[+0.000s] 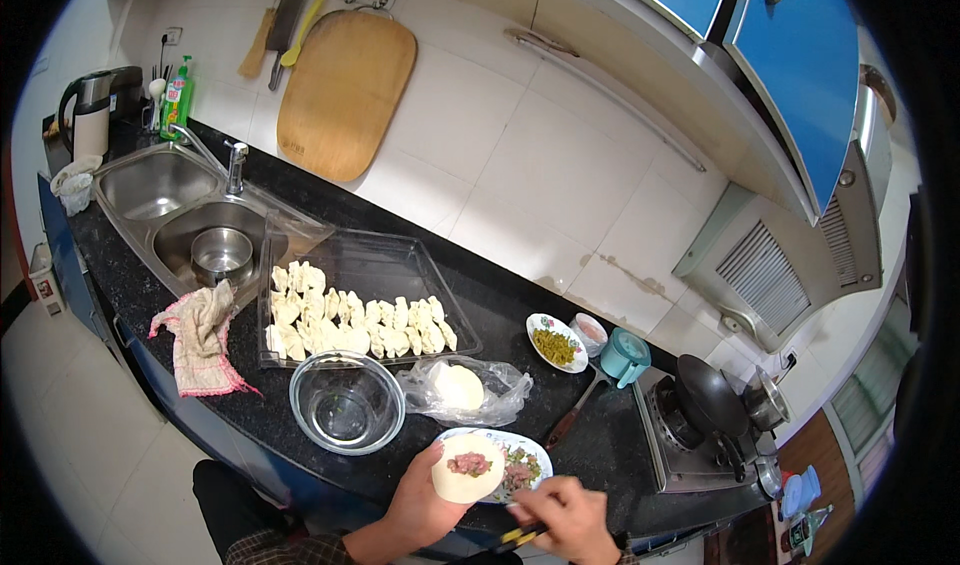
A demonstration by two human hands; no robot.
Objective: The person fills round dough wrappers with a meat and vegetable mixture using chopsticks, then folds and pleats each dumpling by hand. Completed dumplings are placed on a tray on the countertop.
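Observation:
A round dumpling wrapper (448, 488) lies on my left hand (426, 503), with a lump of meat filling (470, 464) at its middle. My right hand (568, 516) grips a black and yellow utensil (519, 539), partly hidden and blurred, close to the plate of filling (538, 455). Behind my left hand, a stack of wrappers (459, 387) sits in a clear plastic bag (511, 396). An empty glass bowl (347, 404) stands left of the bag. Beyond it, a clear plastic tray (390, 254) holds rows of folded dumplings (349, 332).
A cloth (199, 340) hangs over the counter edge beside the steel sink (161, 182). At the right are a dish of chopped green food (556, 347), a turquoise container (625, 359), a wooden-handled utensil (576, 413) and a gas stove with a wok (709, 396).

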